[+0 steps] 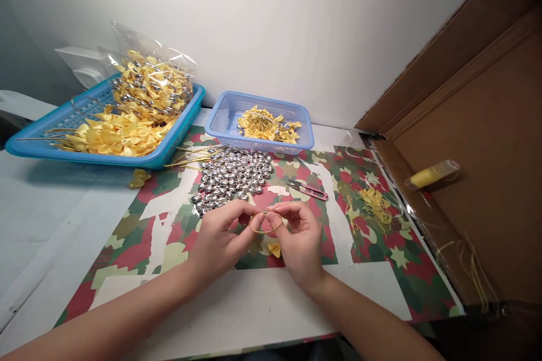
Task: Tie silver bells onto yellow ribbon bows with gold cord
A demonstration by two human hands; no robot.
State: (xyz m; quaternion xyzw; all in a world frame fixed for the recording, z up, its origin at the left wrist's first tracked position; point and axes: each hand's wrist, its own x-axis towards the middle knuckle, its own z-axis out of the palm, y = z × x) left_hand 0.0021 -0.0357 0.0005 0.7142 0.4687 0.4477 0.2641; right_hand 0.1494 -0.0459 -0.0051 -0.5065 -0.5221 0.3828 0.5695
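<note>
Between my two hands a thin yellow cord (266, 232) hangs in a small loop. My left hand (226, 234) pinches it between thumb and forefinger, and my right hand (298, 237) does the same, the fingertips of both nearly touching. A yellow ribbon bow (275, 249) shows just below the loop, partly behind my right hand; whether it is joined to the cord I cannot tell. Just beyond my left hand lies a pile of shiny silver bells (235, 175). Pink-handled thread snips (309, 189) rest beyond my right hand.
A blue basket (169, 152) at the left holds yellow bows and a filled clear bag (152, 82). Behind the bells stands a lilac basket (220, 118) with more bows. Yellow cord scraps (375, 206) lie at right, near a cardboard wall (474, 141) bearing a yellow tube (434, 174).
</note>
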